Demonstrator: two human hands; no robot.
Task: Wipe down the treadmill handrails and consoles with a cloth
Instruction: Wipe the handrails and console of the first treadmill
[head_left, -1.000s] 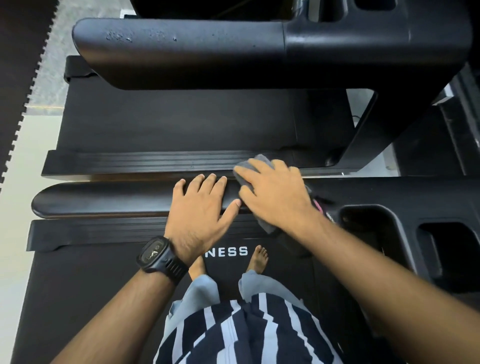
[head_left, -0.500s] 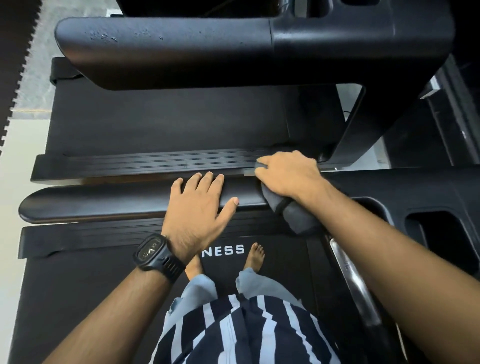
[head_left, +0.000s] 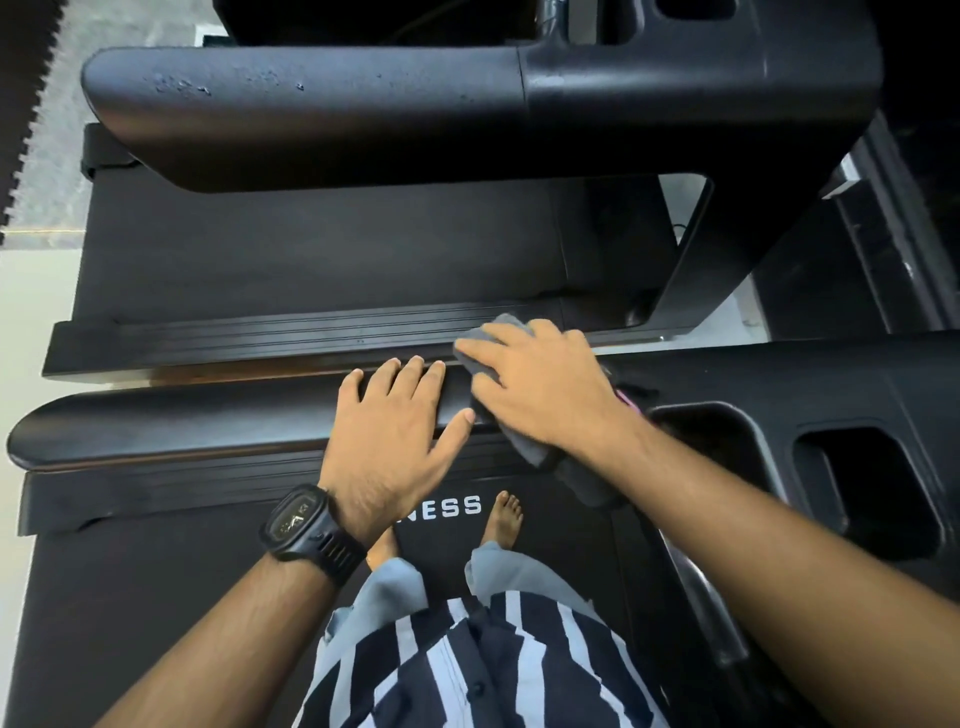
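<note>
Fingers on both hands lie nearly straight, and neither hand curls round anything. The treadmill's near handrail runs left to right into the console with its cup wells. The left hand rests flat across the rail, probably as a brace. Just right of it, the right hand presses the grey cloth onto the rail's right end — draped over, it seems, to wipe top and sides together. A black watch sits on the left wrist.
</note>
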